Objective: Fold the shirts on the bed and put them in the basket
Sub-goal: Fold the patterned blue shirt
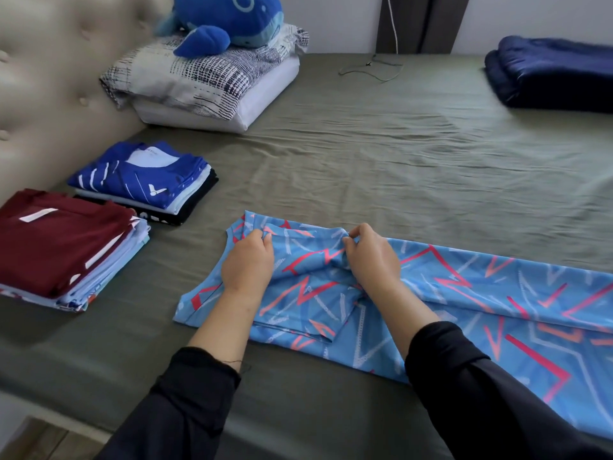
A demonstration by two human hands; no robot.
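A light blue shirt (464,293) with pink and white zigzag marks lies lengthwise on the bed (398,154), its collar end toward the left and a sleeve folded in. My left hand (247,263) pinches the fabric at the shirt's far left shoulder. My right hand (371,257) pinches a fold of cloth near the collar's other side. Two stacks of folded shirts sit at the left: one topped by a maroon shirt (63,240), one topped by a royal blue shirt (142,174). No basket is in view.
Stacked pillows (205,81) with a blue plush whale (225,21) sit at the headboard (49,94). A folded navy blanket (554,74) lies at the far right. A thin cable (371,69) trails on the olive sheet. The bed's near edge runs below my forearms.
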